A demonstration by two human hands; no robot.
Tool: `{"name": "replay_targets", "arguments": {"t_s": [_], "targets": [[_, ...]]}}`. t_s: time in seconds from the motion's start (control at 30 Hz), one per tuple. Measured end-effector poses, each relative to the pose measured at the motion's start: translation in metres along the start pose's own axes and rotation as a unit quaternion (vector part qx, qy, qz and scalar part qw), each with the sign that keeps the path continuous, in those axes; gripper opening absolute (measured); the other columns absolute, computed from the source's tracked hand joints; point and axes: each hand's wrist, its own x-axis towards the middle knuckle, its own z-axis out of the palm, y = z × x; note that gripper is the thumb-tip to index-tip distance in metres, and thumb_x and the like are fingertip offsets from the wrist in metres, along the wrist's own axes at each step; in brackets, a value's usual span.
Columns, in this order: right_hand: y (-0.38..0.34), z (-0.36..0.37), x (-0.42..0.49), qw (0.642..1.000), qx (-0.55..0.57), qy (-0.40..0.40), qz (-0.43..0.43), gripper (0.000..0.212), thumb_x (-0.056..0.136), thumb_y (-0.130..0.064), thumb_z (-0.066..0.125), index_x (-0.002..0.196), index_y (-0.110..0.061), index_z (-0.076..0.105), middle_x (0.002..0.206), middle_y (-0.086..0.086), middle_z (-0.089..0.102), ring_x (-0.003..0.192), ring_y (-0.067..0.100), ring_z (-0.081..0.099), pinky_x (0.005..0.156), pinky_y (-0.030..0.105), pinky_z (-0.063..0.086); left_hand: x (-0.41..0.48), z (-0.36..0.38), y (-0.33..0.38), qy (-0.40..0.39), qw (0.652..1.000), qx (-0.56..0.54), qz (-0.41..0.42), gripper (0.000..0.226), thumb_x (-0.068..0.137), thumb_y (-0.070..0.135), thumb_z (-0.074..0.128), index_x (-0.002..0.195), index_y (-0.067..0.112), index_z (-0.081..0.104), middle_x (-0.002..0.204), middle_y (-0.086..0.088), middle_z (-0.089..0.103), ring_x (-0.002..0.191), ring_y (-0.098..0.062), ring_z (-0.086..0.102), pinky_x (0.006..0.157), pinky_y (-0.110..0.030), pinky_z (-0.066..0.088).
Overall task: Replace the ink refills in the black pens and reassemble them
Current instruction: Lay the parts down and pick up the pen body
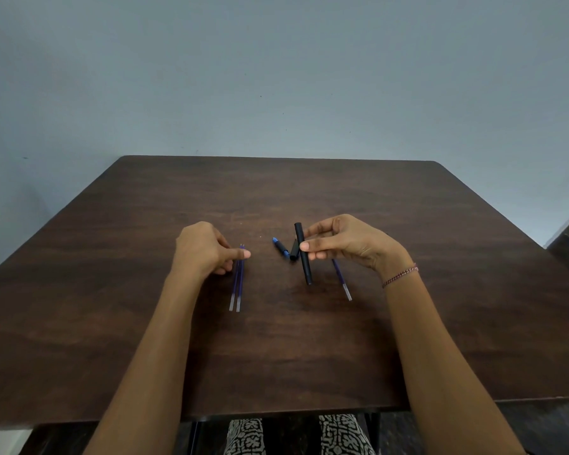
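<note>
The right hand [352, 244] holds a black pen barrel [303, 257] above the bench [309, 356]. Its fingers [316, 229] curl round the upper part of the barrel and the thumb presses on the near side. The barrel stands nearly upright, one end rising past the fingers and the longer part hanging below them toward the bench. A thin bracelet [401, 275] circles the right wrist.

Just left of those fingers, two short pieces lie on the bench. One is a black pen cap [294, 251], partly behind the barrel, and the other is a small black section with blue ends [280, 248] beside it. Under the right palm, on the near side of the fingers, a blue refill [342, 280] lies flat, its clear end pointing toward the person.

The left hand [204, 251] rests low over the bench, fingers curled under and thumb stretched right. The thumb lies over the far part of two blue refills [237, 290], which lie side by side and touching, their clear ends nearest the person. Whether the left fingers pinch these refills or only rest on them cannot be told.
</note>
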Motion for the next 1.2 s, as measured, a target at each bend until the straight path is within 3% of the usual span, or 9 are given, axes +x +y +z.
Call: {"name": "replay_targets", "arguments": {"t_s": [0.3, 0.4, 0.53, 0.6, 0.7, 0.8, 1.0, 1.13, 1.2], "targets": [[0.0, 0.0, 0.0, 1.0, 0.005, 0.0, 0.0, 0.038, 0.061, -0.016, 0.079, 0.096, -0.009, 0.067, 0.08, 0.005, 0.075, 0.067, 0.008, 0.069, 0.06, 0.015, 0.054, -0.004, 0.0, 0.008, -0.024, 0.997, 0.074, -0.001, 0.024, 0.064, 0.032, 0.083, 0.076, 0.013, 0.072, 0.064, 0.001, 0.07, 0.061, -0.007, 0.066, 0.062, -0.021, 0.052], [-0.002, 0.001, 0.0, 1.0, 0.008, 0.001, 0.0, 0.038, 0.06, -0.016, 0.079, 0.095, -0.009, 0.067, 0.079, 0.004, 0.075, 0.066, 0.007, 0.069, 0.059, 0.014, 0.053, -0.004, -0.001, 0.007, -0.02, 0.996, 0.087, 0.001, 0.027, 0.065, 0.035, 0.082, 0.076, 0.013, 0.072, 0.064, 0.0, 0.07, 0.061, -0.008, 0.066, 0.066, -0.024, 0.055], [-0.002, 0.002, -0.003, 1.0, 0.016, 0.011, -0.006, 0.042, 0.058, -0.019, 0.08, 0.096, -0.009, 0.067, 0.079, 0.004, 0.075, 0.066, 0.007, 0.069, 0.058, 0.013, 0.052, -0.007, 0.002, 0.005, 0.09, 0.989, 0.104, 0.052, 0.035, 0.072, 0.047, 0.074, 0.071, 0.013, 0.07, 0.062, 0.0, 0.067, 0.068, -0.012, 0.065, 0.064, -0.029, 0.052], [-0.003, 0.003, -0.004, 0.999, 0.021, 0.023, -0.014, 0.043, 0.058, -0.019, 0.08, 0.098, -0.01, 0.066, 0.079, 0.004, 0.075, 0.066, 0.007, 0.069, 0.058, 0.013, 0.052, -0.01, 0.004, 0.006, 0.131, 0.985, 0.031, 0.11, 0.028, 0.077, 0.044, 0.07, 0.071, 0.016, 0.066, 0.063, 0.002, 0.066, 0.07, -0.012, 0.065, 0.065, -0.028, 0.05], [-0.004, 0.004, -0.004, 0.998, 0.035, 0.037, -0.028, 0.045, 0.061, -0.016, 0.079, 0.103, -0.013, 0.063, 0.078, 0.004, 0.075, 0.067, 0.008, 0.069, 0.059, 0.015, 0.053, -0.016, 0.01, 0.015, 0.043, 0.973, -0.179, 0.138, 0.017, 0.078, 0.029, 0.072, 0.08, 0.014, 0.066, 0.07, -0.002, 0.07, 0.066, -0.011, 0.07, 0.062, -0.023, 0.057], [-0.005, 0.006, -0.003, 0.997, 0.045, 0.049, -0.043, 0.047, 0.062, -0.015, 0.079, 0.106, -0.013, 0.061, 0.073, 0.005, 0.074, 0.066, 0.009, 0.069, 0.059, 0.015, 0.053, -0.024, 0.021, 0.025, -0.086, 0.943, -0.3, 0.118, 0.021, 0.073, 0.02, 0.076, 0.088, 0.007, 0.069, 0.074, -0.006, 0.073, 0.067, -0.015, 0.072, 0.057, -0.021, 0.057], [-0.004, 0.01, -0.004, 0.996, 0.038, 0.057, -0.061, 0.034, 0.072, -0.006, 0.076, 0.103, -0.011, 0.062, 0.064, 0.001, 0.071, 0.063, 0.008, 0.068, 0.06, 0.015, 0.053, -0.03, 0.034, 0.032, -0.198, 0.916, -0.334, 0.104, 0.024, 0.07, 0.002, 0.076, 0.09, 0.007, 0.063, 0.065, -0.007, 0.073, 0.06, -0.015, 0.071, 0.051, -0.021, 0.055], [-0.005, 0.013, -0.006, 0.996, 0.0, 0.058, -0.063, 0.034, 0.072, -0.007, 0.076, 0.103, -0.009, 0.063, 0.062, -0.001, 0.07, 0.062, 0.007, 0.067, 0.061, 0.016, 0.053, -0.031, 0.039, 0.034, -0.195, 0.917, -0.338, 0.086, 0.034, 0.07, -0.003, 0.075, 0.101, -0.002, 0.059, 0.068, -0.009, 0.071, 0.056, -0.013, 0.07, 0.048, -0.02, 0.055], [-0.004, 0.011, -0.006, 0.993, -0.014, 0.096, -0.066, 0.035, 0.073, -0.008, 0.076, 0.105, -0.004, 0.063, 0.065, 0.002, 0.071, 0.064, 0.01, 0.069, 0.061, 0.016, 0.054, -0.031, 0.04, 0.033, -0.181, 0.921, -0.335, 0.088, 0.034, 0.071, -0.002, 0.075, 0.102, -0.005, 0.062, 0.072, -0.011, 0.069, 0.054, -0.01, 0.068, 0.049, -0.019, 0.055]]}}
